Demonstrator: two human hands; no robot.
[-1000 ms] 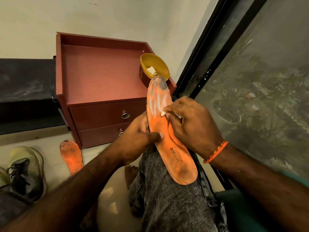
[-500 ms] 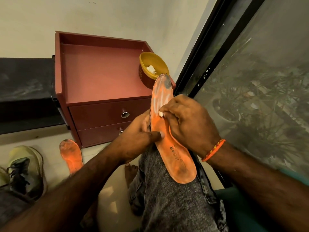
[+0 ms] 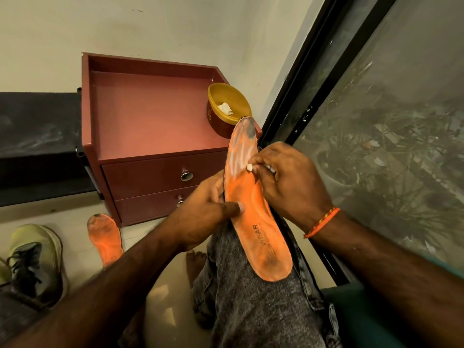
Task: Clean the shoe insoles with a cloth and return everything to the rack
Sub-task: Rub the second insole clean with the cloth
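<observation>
Insole, worn orange foam [image 3: 253,209]: braced on knee by gripping left hand [image 3: 200,212]; right hand [image 3: 288,182] pinches small white wad [image 3: 249,167], possibly cloth, for scrubbing.

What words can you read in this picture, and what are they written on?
"WEAR": printed in dark letters on the heel half of the orange insole held on the knee.
Gold lettering on the dark red side of the yellow bowl: too blurred to read.
Nothing else readable.
</observation>
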